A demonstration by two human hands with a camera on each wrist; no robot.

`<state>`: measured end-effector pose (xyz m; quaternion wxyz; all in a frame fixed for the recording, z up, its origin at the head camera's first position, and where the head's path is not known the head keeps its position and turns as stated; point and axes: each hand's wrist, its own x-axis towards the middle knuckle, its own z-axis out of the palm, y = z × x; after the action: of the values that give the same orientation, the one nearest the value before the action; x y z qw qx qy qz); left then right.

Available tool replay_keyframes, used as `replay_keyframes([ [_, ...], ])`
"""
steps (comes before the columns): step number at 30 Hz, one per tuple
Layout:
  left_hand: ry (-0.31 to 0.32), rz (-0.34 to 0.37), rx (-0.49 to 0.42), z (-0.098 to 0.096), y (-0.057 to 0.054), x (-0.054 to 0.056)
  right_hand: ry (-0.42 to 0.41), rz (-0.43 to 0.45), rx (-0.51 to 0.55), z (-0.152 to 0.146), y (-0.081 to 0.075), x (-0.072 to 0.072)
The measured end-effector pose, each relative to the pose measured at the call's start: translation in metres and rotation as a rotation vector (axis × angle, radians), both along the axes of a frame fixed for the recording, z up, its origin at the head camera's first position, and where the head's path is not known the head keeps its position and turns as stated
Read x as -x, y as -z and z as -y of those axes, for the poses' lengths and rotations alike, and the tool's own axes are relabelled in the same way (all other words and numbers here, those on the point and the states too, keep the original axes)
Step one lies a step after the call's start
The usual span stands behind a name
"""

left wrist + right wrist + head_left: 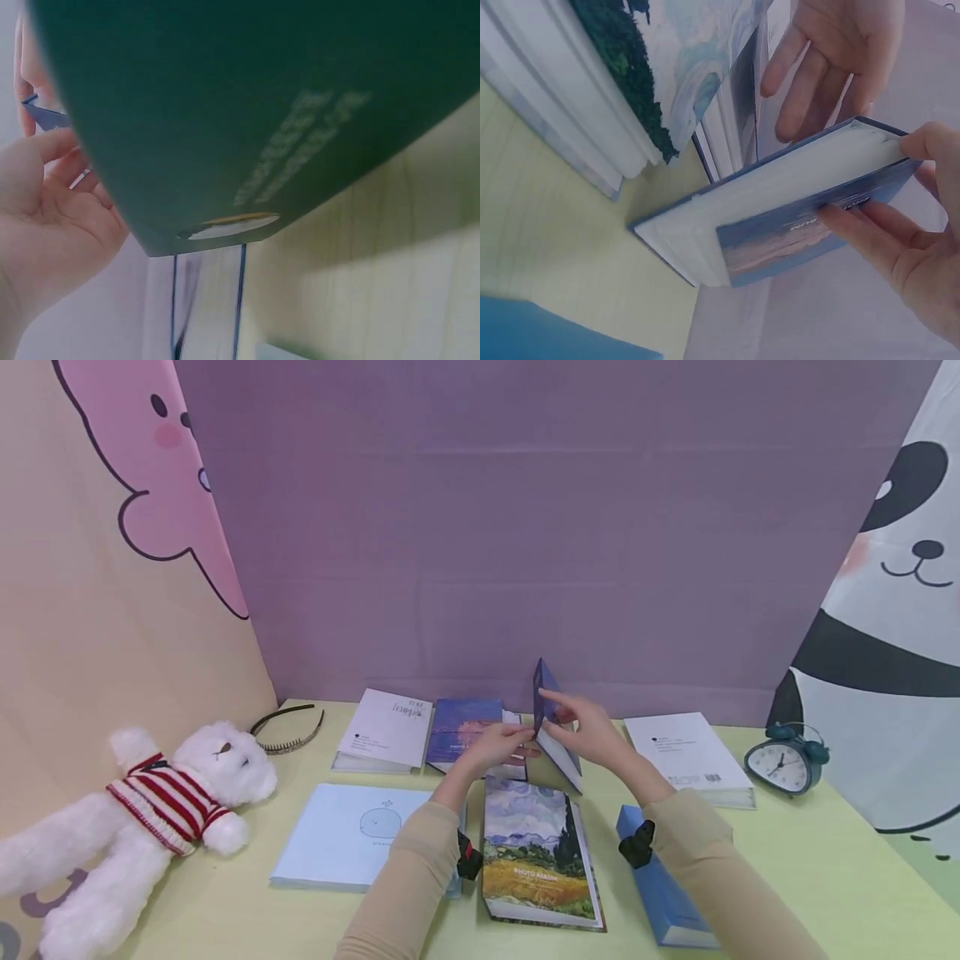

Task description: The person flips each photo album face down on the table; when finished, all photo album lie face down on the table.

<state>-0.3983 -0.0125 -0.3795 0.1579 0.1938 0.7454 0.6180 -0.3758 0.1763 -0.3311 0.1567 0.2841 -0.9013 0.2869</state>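
Note:
A dark blue photo album (557,758) stands on edge at the back of the table, tilted. My right hand (588,731) grips its upper part; in the right wrist view the fingers press a picture cover (780,244) and the thumb lies at the page edges. My left hand (495,748) is just left of the album, palm and loosely extended fingers (799,116) showing close to its edge; whether they touch it is unclear. Below the hands lies a landscape-painting photo album (536,860). A dark green cover (225,112) fills much of the left wrist view.
Another blue-purple album (461,722) and a white book (386,727) lie at the back left, a second white book (682,747) and an alarm clock (782,764) to the right. Nearer are a light-blue book (337,835), a blue box-like book (667,893) and a teddy bear (176,802).

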Motion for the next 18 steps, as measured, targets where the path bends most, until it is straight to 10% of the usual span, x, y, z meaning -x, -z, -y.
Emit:
replay_keyframes([
  [18,0.052,-0.025,0.005,-0.001,-0.001,-0.002,0.027,0.212,0.271,-0.023,0.006,-0.003],
])
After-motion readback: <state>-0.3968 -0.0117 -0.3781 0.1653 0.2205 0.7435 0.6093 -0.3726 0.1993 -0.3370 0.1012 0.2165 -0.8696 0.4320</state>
